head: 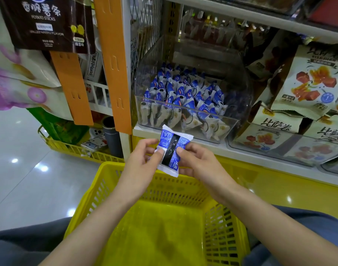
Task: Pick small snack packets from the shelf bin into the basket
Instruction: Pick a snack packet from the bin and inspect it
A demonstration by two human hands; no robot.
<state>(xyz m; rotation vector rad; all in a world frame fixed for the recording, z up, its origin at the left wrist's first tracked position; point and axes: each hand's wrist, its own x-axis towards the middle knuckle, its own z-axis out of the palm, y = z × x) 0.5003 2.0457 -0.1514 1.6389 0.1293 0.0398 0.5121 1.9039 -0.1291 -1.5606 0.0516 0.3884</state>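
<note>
While a single blue-and-white snack packet [171,150] is pinched at its sides between the thumb and fingers of the left hand [143,156] and of the right hand [197,160], the fingers behind it are hidden and its small print cannot be read. The packet is held above the far rim of the yellow basket [106,169], just before the shelf edge [231,152]. The basket's near end is cut off by the frame. Beyond, many like packets [183,96] are heaped in a clear shelf bin [239,121], whose curved back is blurred by glare. Pale snack bags [310,81] are stacked to its right, orange strips [112,60] are hung to its left, and a brown potato-sticks bag [47,22] is cut off at the top.
</note>
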